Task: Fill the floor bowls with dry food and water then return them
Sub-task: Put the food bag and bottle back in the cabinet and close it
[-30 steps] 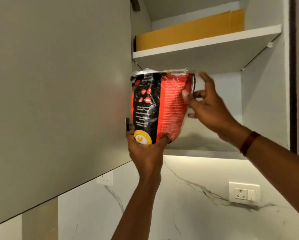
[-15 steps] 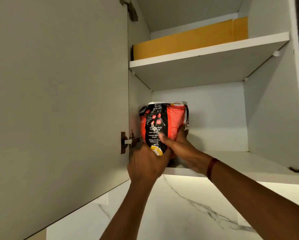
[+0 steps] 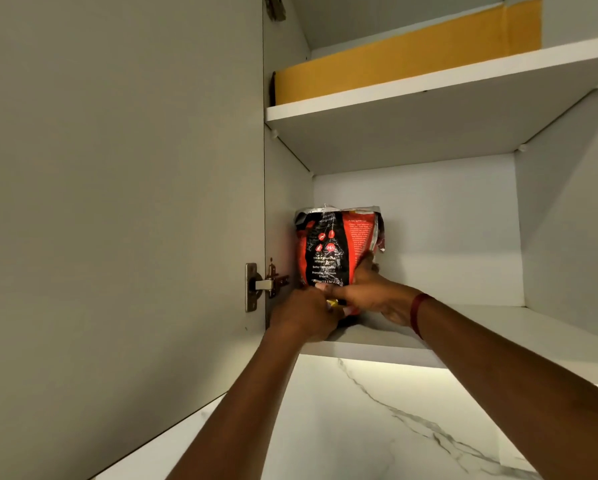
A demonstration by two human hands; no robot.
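Now the dry food bag (image 3: 335, 247) is stood upright on the lower cupboard shelf (image 3: 498, 327) (a second ago it was held up at the shelf front). Its base is clasped by the left hand (image 3: 301, 317) and right hand (image 3: 377, 299); the pouring step looks finished.

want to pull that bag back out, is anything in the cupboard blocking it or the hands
Nothing visible does. Both the left hand and the right hand are already on the bag, which stands alone at the left of the lower shelf. The door is swung open, leaving the front clear.
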